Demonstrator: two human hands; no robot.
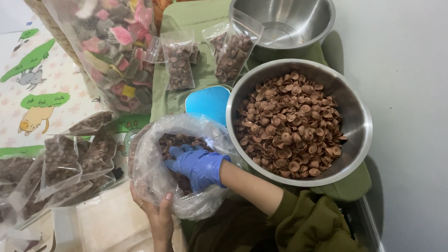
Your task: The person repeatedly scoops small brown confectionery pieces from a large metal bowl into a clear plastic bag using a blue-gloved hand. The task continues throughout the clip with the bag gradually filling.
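The step in hand looks like scooping small sweets out of a soft bag. To do it well, I think the bare hand should keep the bag mouth wide and steady, and the gloved hand should take a modest handful, so that nothing spills over the thin plastic edge.

The large steel bowl (355, 117), at the right centre of the frame, is filled nearly to the rim with brown spiral-patterned sweets (288, 126). Above it, at the top of the frame, a second steel bowl (319, 11) holds nothing that I can see. At the upper left stands a big clear bag of mixed colourful sweets (117, 40). At the lower centre is the clear plastic bag (151, 175), open, with the same brown sweets inside.

The right hand (198, 164), in a blue glove, is down inside this bag; its grip is curled on the sweets, though I cannot tell how many it holds. The left hand (157, 213), bare, has its grip clamped on the bag's lower edge.

Smaller sealed packets (179, 65) of brown sweets lie on the green cloth (195, 15) at the top, and more filled packets (61, 164) lie at the left.
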